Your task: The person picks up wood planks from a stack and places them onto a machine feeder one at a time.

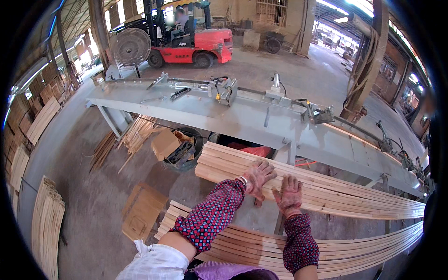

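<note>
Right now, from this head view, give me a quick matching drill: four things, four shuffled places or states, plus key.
1. Red forklift with black wheels
2. Flat brown cardboard sheet
3. Stack of long, pale wooden strips nearer the bench
4. Long grey metal bench

A. Under the spread left hand and right hand
B. Carries metal fixtures on top
C. Beyond the bench, a person seated in it
D. On the grey floor, left of the hands

Pairs: 1-C, 2-D, 3-A, 4-B

Roof strips (363, 6) glare white — straight lines bow, corners black.
</note>
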### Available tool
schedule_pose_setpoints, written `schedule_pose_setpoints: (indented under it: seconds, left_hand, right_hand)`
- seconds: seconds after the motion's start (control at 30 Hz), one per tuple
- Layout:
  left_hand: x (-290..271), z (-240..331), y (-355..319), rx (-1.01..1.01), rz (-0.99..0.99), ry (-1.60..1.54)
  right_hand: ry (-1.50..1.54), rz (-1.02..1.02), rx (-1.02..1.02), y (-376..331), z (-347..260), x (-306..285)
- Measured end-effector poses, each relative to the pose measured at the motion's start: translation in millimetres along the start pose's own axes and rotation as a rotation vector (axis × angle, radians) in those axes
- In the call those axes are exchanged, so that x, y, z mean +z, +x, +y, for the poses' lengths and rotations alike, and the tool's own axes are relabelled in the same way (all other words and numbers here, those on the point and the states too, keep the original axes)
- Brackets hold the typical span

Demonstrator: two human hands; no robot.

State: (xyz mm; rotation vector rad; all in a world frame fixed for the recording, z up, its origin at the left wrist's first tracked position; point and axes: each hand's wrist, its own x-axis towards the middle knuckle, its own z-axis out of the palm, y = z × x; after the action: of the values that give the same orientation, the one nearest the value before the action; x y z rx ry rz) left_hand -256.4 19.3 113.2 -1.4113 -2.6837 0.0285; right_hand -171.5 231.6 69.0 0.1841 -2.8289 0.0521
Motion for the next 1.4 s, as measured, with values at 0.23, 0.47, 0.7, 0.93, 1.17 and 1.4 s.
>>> schedule_pose_setpoints:
  seconds: [0.23, 0.47, 0.7, 0.93, 1.17, 1.4]
  left_hand:
    - [6.8, -2.1, 2.6, 0.024, 0.008, -0.032]
    - [10.5, -2.2, 3.5, 0.020, 0.010, -0.022]
    - [11.3, -2.7, 1.6, 0.000, 0.015, -0.066]
    - [4.0, -1.1, 1.8, 0.012, 0.021, -0.115]
    - [1.5, -2.3, 0.3, 0.016, 0.022, -0.113]
    - [8.5, -3.4, 1.7, 0.020, 0.058, -0.104]
  right_hand:
    - [-0.019, 0.028, 0.000, -0.6, 4.0, 8.3]
    - [0.020, 0.015, 0.008, -0.3, 1.5, 2.8]
    - [0.036, 0.027, -0.002, -0.3, 1.5, 2.7]
    - [0.022, 0.023, 0.001, -0.1, 1.8, 1.2]
    - [0.017, 0.006, 0.005, 1.1, -0.2, -3.6]
    - [-0.005, 0.004, 0.014, 0.7, 1.0, 1.6]
